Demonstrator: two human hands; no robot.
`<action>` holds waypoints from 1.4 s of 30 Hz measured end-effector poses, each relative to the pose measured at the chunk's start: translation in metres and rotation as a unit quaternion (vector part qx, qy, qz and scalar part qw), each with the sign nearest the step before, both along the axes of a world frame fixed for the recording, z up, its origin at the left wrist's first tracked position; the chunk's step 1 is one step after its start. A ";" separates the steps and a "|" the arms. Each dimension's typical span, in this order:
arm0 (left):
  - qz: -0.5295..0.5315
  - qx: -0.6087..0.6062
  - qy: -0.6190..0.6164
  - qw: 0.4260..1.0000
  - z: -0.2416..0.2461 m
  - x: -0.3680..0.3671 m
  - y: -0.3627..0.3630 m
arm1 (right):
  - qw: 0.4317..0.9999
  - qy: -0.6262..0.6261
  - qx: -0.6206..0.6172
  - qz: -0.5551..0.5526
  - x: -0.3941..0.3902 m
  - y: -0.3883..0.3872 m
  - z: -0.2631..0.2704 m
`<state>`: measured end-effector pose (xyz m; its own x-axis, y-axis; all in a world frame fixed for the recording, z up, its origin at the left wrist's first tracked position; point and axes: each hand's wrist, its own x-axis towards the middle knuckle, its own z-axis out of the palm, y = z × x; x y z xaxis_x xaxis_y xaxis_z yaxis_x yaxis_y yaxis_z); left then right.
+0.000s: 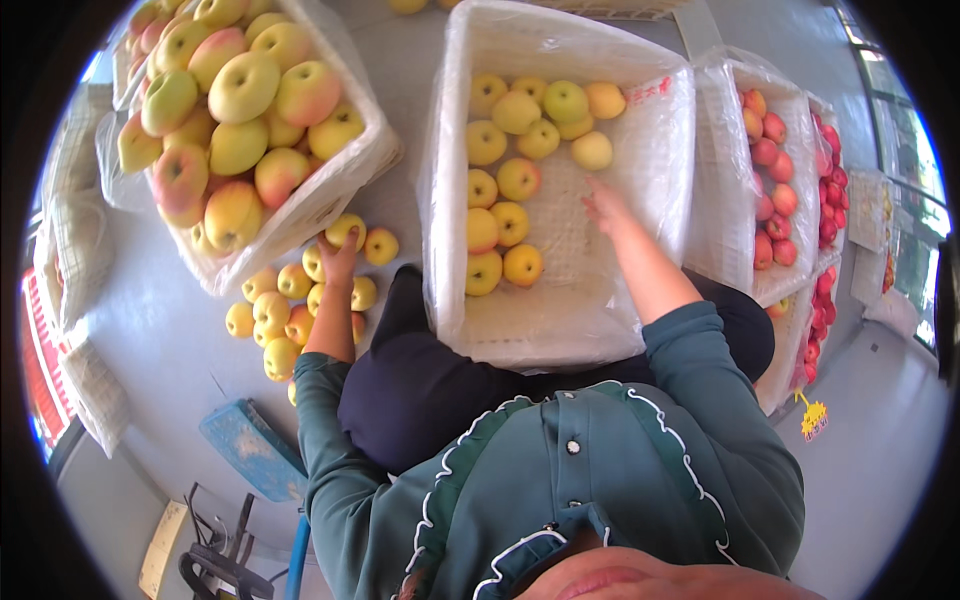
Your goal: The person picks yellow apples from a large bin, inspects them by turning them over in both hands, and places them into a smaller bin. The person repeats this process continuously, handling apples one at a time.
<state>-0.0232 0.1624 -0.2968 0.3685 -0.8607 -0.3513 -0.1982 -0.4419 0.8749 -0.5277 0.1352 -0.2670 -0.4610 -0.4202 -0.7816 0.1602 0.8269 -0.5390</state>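
Before me stands a white plastic crate (pixel 555 337) lined with clear film, holding yellow-green apples along its left side and far end. My right hand (pixel 606 208) reaches into it with fingers apart, just below a pale yellow apple (pixel 592 151), holding nothing. On the floor left of the crate, my left hand (pixel 339 259) has its fingers around a yellow apple (pixel 346 231) at the upper edge of a loose group of apples (pixel 271 309). Whether that apple is lifted off the floor, I cannot tell. My forearm covers some of the group.
A heaped, film-lined crate of yellow-pink apples (pixel 244 86) stands at upper left. Lined crates of red apples (pixel 780 166) are at the right. A blue plastic object (pixel 255 450) lies at lower left, near a black metal frame (pixel 225 566). My legs flank the middle crate.
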 end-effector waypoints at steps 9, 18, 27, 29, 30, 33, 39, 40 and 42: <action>-0.020 0.230 0.083 0.969 -0.001 0.013 -0.012 | 0.724 0.500 -0.140 0.455 0.009 -0.042 0.034; -0.048 0.277 -0.018 0.960 0.025 0.002 -0.010 | 0.675 0.486 -0.019 0.554 0.011 -0.061 0.033; -0.186 -0.027 -0.273 0.944 0.093 -0.007 0.015 | 0.850 0.342 -0.203 0.346 0.027 0.010 0.046; -0.222 -0.036 -0.154 0.962 0.140 -0.029 0.021 | 0.883 0.270 -0.277 0.268 0.039 0.003 0.059; -0.280 -0.085 -0.166 0.942 0.163 -0.041 0.020 | 0.892 0.219 -0.322 0.231 0.046 -0.004 0.072; -0.363 -0.182 -0.129 0.905 0.224 -0.061 0.017 | 0.893 -0.021 -0.413 0.179 0.086 -0.026 0.133; -0.381 -0.230 0.117 0.888 0.293 -0.066 0.005 | 0.823 -0.410 -0.294 0.261 0.197 -0.015 0.268; -0.346 -0.232 0.113 0.902 0.295 -0.064 0.006 | 0.815 -0.400 -0.282 0.309 0.219 -0.013 0.278; -0.279 -0.234 0.104 0.925 0.290 -0.056 0.013 | 0.787 -0.362 -0.285 0.410 0.256 -0.007 0.287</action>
<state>-0.0797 0.1755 -0.0067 -0.2133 -0.9723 0.0954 -0.0861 0.1160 0.9895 -0.2715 0.1286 0.0203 0.6279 -0.7216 -0.2917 0.1339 0.4693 -0.8728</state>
